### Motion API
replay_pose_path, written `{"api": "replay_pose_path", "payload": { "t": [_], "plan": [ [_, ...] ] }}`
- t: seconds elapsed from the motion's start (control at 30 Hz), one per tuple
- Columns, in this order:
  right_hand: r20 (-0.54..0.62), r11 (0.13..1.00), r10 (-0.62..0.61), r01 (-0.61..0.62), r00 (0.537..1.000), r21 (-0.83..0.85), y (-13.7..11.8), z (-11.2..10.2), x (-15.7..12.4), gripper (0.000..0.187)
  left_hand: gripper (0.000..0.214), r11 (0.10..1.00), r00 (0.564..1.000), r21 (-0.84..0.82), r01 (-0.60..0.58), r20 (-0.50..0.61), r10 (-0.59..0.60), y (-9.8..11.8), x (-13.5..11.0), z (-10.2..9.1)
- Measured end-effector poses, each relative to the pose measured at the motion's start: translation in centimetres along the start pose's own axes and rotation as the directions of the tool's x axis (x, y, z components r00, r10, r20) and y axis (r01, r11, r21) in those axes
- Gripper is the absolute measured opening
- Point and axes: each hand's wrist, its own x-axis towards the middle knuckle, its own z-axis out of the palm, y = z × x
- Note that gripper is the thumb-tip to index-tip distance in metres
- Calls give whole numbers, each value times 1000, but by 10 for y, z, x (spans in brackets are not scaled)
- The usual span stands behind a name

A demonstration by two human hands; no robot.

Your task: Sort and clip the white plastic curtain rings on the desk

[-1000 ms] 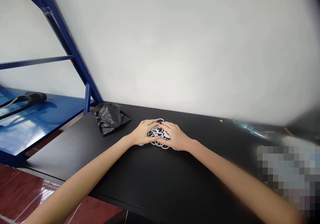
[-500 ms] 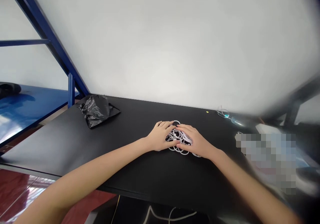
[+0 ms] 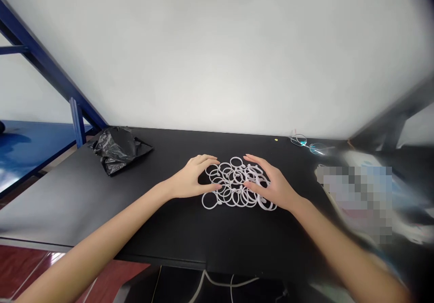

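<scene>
A loose pile of several white rings [image 3: 232,198], each with a small knob or tab, lies spread on the black tabletop [image 3: 217,235]. My left hand [image 3: 195,176] is at the pile's left side, thumb and fingers apart, the tips at the outer rings. On the opposite side my right hand [image 3: 271,181] curves over the right-hand rings, its thumb and fingers also apart. Some rings are partly hidden beneath the right hand. Neither hand grips a ring.
A crumpled black plastic bag [image 3: 117,149] lies at the back left. Eyeglasses [image 3: 305,143] and a yellow speck [image 3: 276,139] are near the wall. At right is a pixelated package [image 3: 356,203]. A blue metal frame [image 3: 50,72] stands left; white cables [image 3: 217,283] hang below the front edge.
My hands have moved apart, the left one to the left. The rings they covered now show as a wider, flatter spread. The view has shifted slightly.
</scene>
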Motion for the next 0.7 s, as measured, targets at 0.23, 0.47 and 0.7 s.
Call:
{"api": "replay_pose_path", "payload": {
  "t": [0.23,0.47,0.7],
  "plan": [
    [-32,996,-84,83,996,-30,-7,-6,1,38,41,959,999,281,-46,11,44,16,-10,-1],
    [-67,993,-112,111,991,-28,-6,-2,0,33,26,887,996,461,13,74,-53,31,12,20],
    [-74,993,-118,117,990,-14,-6,-1,0,29,16,949,991,311,41,106,-78,24,22,15]
  ]
}}
